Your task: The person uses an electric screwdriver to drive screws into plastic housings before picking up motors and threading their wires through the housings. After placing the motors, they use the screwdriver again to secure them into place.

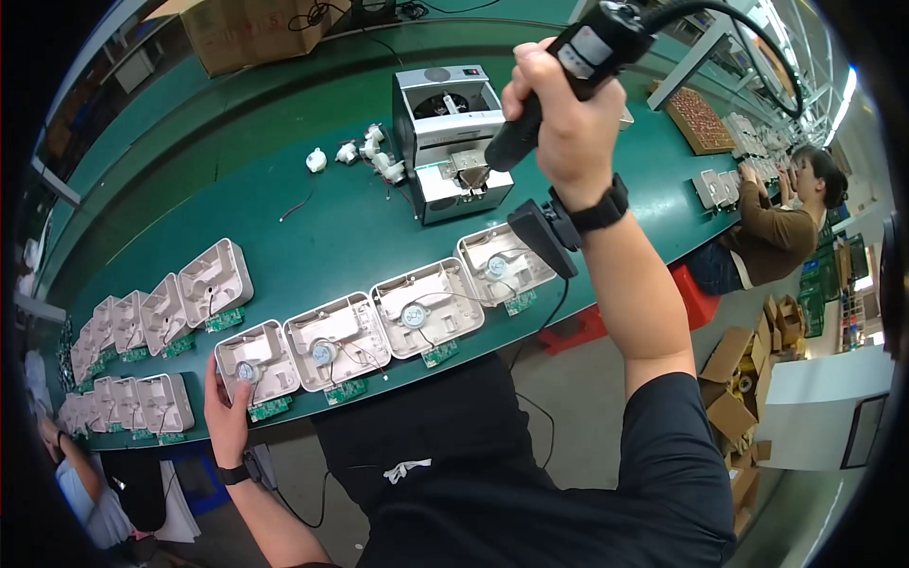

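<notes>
My right hand (573,118) is wrapped round a black electric screwdriver (519,133), raised over the far side of the bench. The screwdriver's lower end points at the front of a grey and black screw feeder (450,142); its bit is hard to make out. At the near edge, my left hand (227,407) grips the left side of a white plastic housing (275,360). Its thumb lies by a round disc-shaped part (248,372) inside. A green circuit board (271,409) sticks out at the housing's near side. Three similar housings stand in a row to its right.
More housings (213,279) line the bench (322,246) at the left. Small white motor-like parts (374,151) and a loose wire (296,206) lie beside the feeder. A cardboard box (251,38) sits beyond. A co-worker (781,218) sits at right; another person's arm (80,464) shows at left.
</notes>
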Motion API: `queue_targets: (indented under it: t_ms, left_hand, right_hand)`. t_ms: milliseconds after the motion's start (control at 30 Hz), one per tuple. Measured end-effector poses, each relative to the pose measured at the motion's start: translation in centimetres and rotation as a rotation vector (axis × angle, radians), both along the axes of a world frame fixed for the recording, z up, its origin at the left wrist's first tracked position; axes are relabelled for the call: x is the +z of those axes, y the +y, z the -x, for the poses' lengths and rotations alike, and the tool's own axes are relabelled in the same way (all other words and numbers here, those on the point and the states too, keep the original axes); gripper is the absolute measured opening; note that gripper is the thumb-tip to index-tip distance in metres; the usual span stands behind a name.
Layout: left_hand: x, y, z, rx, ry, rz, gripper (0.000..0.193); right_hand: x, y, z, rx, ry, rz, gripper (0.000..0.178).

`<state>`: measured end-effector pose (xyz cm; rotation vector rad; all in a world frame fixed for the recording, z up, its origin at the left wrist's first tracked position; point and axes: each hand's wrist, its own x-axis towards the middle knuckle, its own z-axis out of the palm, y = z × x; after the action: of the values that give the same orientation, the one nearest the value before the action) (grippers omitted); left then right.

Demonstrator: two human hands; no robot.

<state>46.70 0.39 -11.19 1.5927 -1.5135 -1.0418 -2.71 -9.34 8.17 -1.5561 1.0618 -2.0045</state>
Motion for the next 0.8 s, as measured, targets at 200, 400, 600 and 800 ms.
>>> queue_targets:
  t_ms: [200, 400, 600, 800]
  left_hand:
    - [0.0, -0.6, 0.3, -0.028, 0.016, -0.037, 0.072]
    - [0.4, -0.9, 0.2, -0.04, 0.069, -0.015, 0.074]
    - [0.3, -1.5, -0.2, -0.059, 0.074, -0.058, 0.074]
    - [0.2, -1.7, -0.4, -0.063, 0.064, -0.072, 0.073]
  right_hand:
    - [-1.9, -1.6, 0.4, -0.037, 0.032, -0.124, 0.015]
    - [-1.9, 5.1, 0.5, 0.039, -0.083, -0.192, 0.016]
    - [-5.6, 10.1, 0.7, -0.018, -0.126, -0.104, 0.015]
    - [-8.2, 10.5, 1.5, -0.008, -0.132, -0.053, 0.019]
